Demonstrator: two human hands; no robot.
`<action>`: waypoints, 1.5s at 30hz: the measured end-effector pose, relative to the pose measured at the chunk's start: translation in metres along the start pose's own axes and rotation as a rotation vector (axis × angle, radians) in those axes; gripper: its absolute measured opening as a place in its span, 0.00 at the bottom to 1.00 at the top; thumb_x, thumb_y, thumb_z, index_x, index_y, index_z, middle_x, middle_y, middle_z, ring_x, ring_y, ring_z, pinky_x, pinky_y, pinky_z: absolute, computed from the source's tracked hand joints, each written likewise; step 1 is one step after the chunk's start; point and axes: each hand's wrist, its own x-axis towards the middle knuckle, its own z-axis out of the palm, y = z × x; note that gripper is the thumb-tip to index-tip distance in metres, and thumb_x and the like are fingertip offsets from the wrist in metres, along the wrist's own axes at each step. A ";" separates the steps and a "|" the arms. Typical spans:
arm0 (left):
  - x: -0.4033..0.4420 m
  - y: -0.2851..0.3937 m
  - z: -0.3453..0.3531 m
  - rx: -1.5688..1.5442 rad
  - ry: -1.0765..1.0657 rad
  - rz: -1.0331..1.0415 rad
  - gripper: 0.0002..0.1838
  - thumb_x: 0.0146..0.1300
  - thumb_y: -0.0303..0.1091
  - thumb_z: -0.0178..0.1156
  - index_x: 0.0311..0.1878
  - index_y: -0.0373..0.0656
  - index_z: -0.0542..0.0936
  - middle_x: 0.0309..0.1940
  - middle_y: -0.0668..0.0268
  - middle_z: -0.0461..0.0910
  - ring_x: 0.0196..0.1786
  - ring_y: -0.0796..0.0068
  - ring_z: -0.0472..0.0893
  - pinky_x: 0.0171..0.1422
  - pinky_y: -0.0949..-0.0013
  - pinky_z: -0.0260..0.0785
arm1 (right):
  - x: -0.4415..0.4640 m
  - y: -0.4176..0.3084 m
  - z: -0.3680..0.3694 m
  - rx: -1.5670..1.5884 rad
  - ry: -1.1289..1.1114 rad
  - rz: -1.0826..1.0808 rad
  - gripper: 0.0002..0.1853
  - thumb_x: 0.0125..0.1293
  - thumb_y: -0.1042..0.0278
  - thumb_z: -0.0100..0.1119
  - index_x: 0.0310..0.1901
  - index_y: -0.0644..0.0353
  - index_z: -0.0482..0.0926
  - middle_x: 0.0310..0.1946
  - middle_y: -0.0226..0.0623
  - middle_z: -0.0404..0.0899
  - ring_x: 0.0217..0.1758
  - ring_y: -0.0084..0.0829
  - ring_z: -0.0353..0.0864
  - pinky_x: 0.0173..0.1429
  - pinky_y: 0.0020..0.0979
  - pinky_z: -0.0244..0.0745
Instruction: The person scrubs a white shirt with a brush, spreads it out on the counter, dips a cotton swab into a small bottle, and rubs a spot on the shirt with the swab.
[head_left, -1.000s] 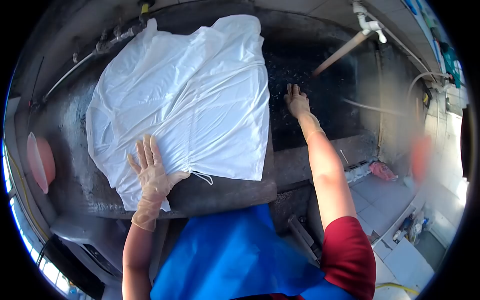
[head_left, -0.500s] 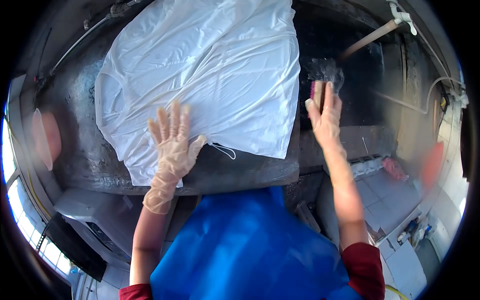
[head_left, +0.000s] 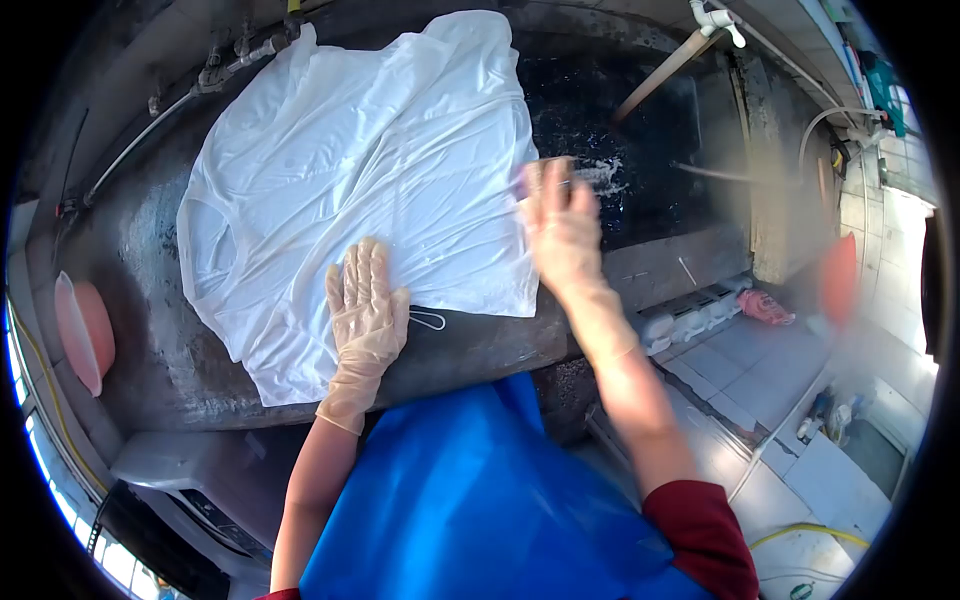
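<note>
A wet white garment (head_left: 350, 170) lies spread and wrinkled on a dark stone slab (head_left: 470, 350). My left hand (head_left: 366, 305), in a translucent glove, rests flat on its lower part, beside a white drawstring loop (head_left: 428, 318). At the garment's right edge, my gloved right hand (head_left: 562, 225) is blurred by motion, its fingers wrapped round a brush (head_left: 545, 172) that is mostly hidden under them. Behind that hand is a basin of dark water (head_left: 640, 130) with splashes on its surface.
A white tap (head_left: 716, 20) and a brownish pipe (head_left: 665, 75) are above the basin. Pink bowls stand at the far left (head_left: 85, 332) and right (head_left: 838, 280). A grey machine (head_left: 200, 475) is at the lower left. A pink bag (head_left: 765, 307) lies on the right.
My right hand first reached into the dark water, then came up with the brush and moved left to the garment's edge. My left hand has shifted slightly right along the garment.
</note>
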 end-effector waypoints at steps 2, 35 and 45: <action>-0.005 0.000 0.000 -0.031 0.060 0.058 0.39 0.72 0.40 0.56 0.80 0.36 0.53 0.80 0.48 0.56 0.82 0.45 0.54 0.84 0.41 0.39 | -0.023 -0.072 0.014 0.249 -0.090 -0.257 0.32 0.74 0.56 0.59 0.74 0.59 0.64 0.60 0.59 0.71 0.50 0.55 0.79 0.52 0.48 0.80; 0.003 0.003 -0.022 -0.137 -0.187 -0.107 0.33 0.66 0.42 0.62 0.76 0.59 0.70 0.77 0.54 0.64 0.81 0.45 0.57 0.83 0.38 0.43 | -0.006 0.340 0.276 -0.351 -0.665 0.158 0.47 0.68 0.46 0.60 0.81 0.50 0.48 0.68 0.64 0.64 0.71 0.68 0.65 0.73 0.59 0.63; -0.084 -0.097 -0.051 -0.069 0.339 -0.368 0.32 0.67 0.24 0.59 0.76 0.42 0.67 0.78 0.52 0.62 0.81 0.48 0.60 0.82 0.48 0.54 | 0.037 -0.117 0.008 0.376 -0.097 -0.515 0.44 0.69 0.59 0.68 0.79 0.61 0.55 0.71 0.56 0.64 0.71 0.56 0.64 0.75 0.52 0.60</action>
